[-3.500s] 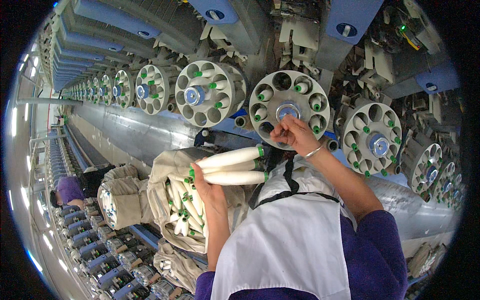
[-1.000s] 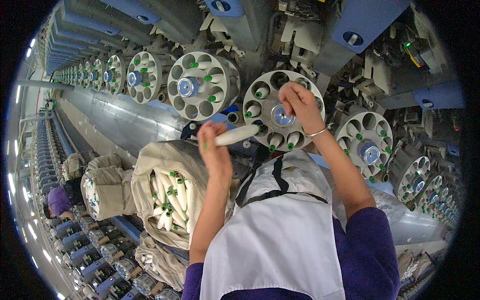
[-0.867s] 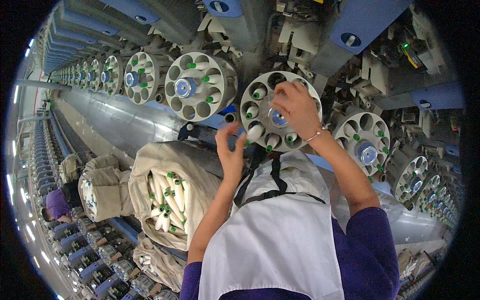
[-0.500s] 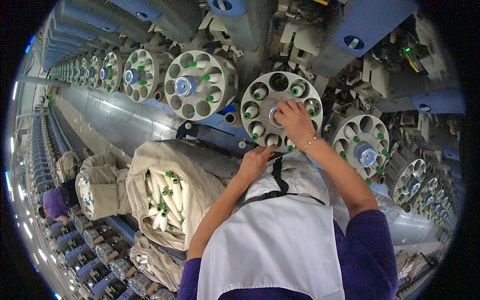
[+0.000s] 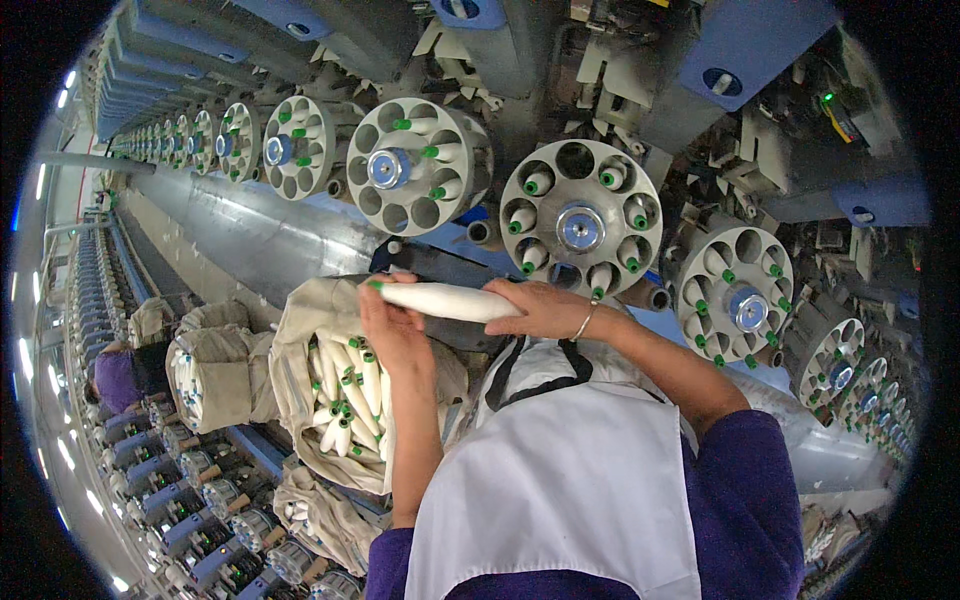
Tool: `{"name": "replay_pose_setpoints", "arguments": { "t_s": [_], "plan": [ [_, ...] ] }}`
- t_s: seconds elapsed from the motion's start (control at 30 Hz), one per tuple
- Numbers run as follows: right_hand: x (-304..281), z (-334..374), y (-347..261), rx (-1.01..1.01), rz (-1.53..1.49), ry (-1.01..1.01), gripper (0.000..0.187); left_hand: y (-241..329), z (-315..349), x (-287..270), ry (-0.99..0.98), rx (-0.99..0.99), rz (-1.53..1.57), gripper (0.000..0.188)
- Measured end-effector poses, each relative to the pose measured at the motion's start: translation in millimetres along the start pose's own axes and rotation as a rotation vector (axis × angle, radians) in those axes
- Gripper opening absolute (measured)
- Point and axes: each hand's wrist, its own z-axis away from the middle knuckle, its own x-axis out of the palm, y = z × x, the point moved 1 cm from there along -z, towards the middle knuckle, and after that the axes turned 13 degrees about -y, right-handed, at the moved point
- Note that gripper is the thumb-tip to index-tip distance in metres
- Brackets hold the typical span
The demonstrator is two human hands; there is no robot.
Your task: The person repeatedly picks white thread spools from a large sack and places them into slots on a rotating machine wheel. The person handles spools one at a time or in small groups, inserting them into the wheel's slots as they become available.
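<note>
A white yarn bobbin (image 5: pixel 445 300) with a green tip lies nearly level between my two hands, in front of the round magazine. My left hand (image 5: pixel 397 330) has its fingers curled about the green-tipped end. My right hand (image 5: pixel 545 308) grips the thick end, with a bracelet at the wrist. Just above the right hand is the pale round magazine (image 5: pixel 578 192) with a blue and silver hub (image 5: pixel 580 229). Green-tipped bobbins stand in most of its holes. Below my left hand an open cloth sack (image 5: pixel 300 310) holds several similar bobbins (image 5: pixel 340 385).
More round magazines run along the machine on both sides, such as one to the left (image 5: pixel 362 150) and one to the right (image 5: pixel 735 262). Further cloth sacks (image 5: pixel 235 345) stand at the left. A person in purple (image 5: pixel 118 380) is beyond them. Blue machine housings (image 5: pixel 735 70) overhang above.
Both hands have come down from the magazine. My right hand has left the hub, and a bobbin is now held between the two hands. The view has shifted slightly.
</note>
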Motion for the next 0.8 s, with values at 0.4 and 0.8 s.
{"name": "replay_pose_setpoints", "arguments": {
  "t_s": [0.4,0.8],
  "plan": [
    [-26,42,51,0.069,-0.34,0.553,0.022,0,32,-60,0.306,-0.008,0.105,0.036],
    [19,-3,39,0.015,-0.931,0.129,0.02,-19,38,-43,0.219,-0.03,0.246,0.033]
  ]
}}
